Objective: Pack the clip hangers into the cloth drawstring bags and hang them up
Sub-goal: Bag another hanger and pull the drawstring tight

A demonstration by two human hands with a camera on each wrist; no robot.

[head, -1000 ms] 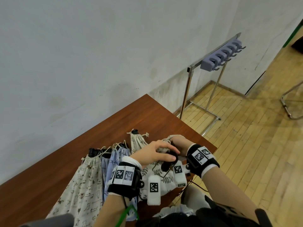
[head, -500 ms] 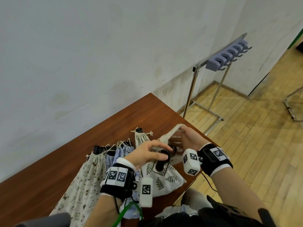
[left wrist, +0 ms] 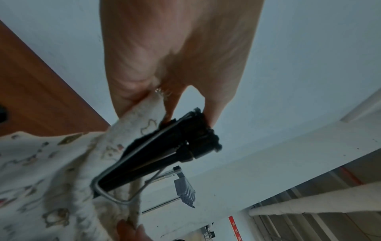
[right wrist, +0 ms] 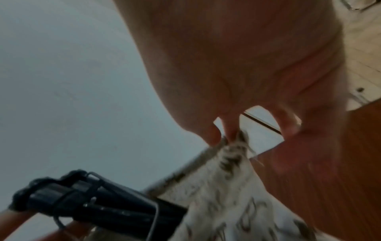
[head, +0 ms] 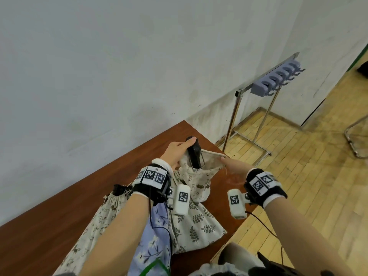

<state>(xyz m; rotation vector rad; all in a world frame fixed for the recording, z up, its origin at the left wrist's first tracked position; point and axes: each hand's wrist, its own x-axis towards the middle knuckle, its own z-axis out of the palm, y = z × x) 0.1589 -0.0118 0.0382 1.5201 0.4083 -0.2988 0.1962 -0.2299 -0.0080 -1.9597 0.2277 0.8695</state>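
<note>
A bundle of black clip hangers (head: 194, 156) with wire clips stands halfway inside a cream animal-print drawstring bag (head: 199, 178), which is held above the table. My left hand (head: 185, 145) grips the top of the clip hangers (left wrist: 181, 143) and pinches the bag's left rim (left wrist: 142, 114) against them. My right hand (head: 226, 161) pinches the bag's right rim (right wrist: 233, 141) and pulls the mouth wide. The hangers (right wrist: 92, 200) show at the lower left in the right wrist view.
On the brown table (head: 59, 206) lie a leaf-print bag (head: 199, 226), a blue floral bag (head: 155, 236) and a cream printed bag (head: 95, 226) with a black hanger top (head: 119, 189) poking out. A metal rack with lavender hooks (head: 276, 80) stands on the wooden floor beyond the table's end.
Both hands have lifted the cream bag off the pile, up and away from me. Its mouth is now spread wide, and the hangers stand upright in it.
</note>
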